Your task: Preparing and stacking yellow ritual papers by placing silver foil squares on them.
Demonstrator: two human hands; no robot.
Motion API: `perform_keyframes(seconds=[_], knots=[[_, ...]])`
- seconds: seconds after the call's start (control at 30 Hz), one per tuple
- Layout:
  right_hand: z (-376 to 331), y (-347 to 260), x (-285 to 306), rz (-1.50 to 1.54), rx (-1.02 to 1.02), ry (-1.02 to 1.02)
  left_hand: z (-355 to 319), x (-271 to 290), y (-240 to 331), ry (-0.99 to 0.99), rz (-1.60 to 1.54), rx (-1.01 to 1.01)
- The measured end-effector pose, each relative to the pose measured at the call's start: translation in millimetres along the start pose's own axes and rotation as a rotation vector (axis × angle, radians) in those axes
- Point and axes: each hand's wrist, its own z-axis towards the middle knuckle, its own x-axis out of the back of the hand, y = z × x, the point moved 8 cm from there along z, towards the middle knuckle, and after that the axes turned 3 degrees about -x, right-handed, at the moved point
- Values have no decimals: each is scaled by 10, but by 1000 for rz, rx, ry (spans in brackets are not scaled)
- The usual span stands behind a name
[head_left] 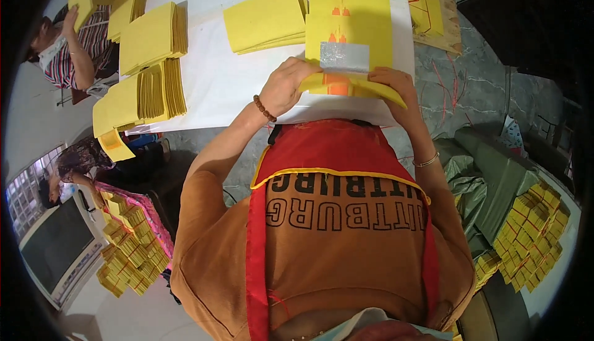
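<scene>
The paper (368, 25) by the left hand (289, 83) and right hand (397, 89) is yellow, with orange marks (337, 85) and a silver patch (344, 58). Around the hands, the table (213, 84) is white.

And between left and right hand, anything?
Yes, head view: a curled yellow piece with an orange patch spans left hand to right hand.

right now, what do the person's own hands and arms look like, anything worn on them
The left hand is ungloved, with a brown beaded bracelet; the right hand, also ungloved, has a thin metallic bangle. Orange-brown sleeves leave the forearms bare.
</scene>
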Motion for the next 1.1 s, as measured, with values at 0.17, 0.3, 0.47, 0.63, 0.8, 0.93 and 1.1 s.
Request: perform_keyframes(seconds=[0.17,0.3,0.47,0.63,0.8,0.93,1.1], knots=[[71,260,-57,205,-490,25,68,-22,-395,108,-127,467],[187,332,-1,330,-505,287,72,-149,-681,294,-419,572],[253,343,34,229,-610,229,61,-217,-839,264,-504,771],[277,463,9,92,-545,254,87,-270,-953,304,-626,804],[248,559,-26,122,-612,256,103,-268,-934,298,-640,839],[240,495,-24,116,-646,250,86,-266,-947,302,-632,829],[212,471,-23,150,-616,294,93,-275,-940,297,-647,830]])
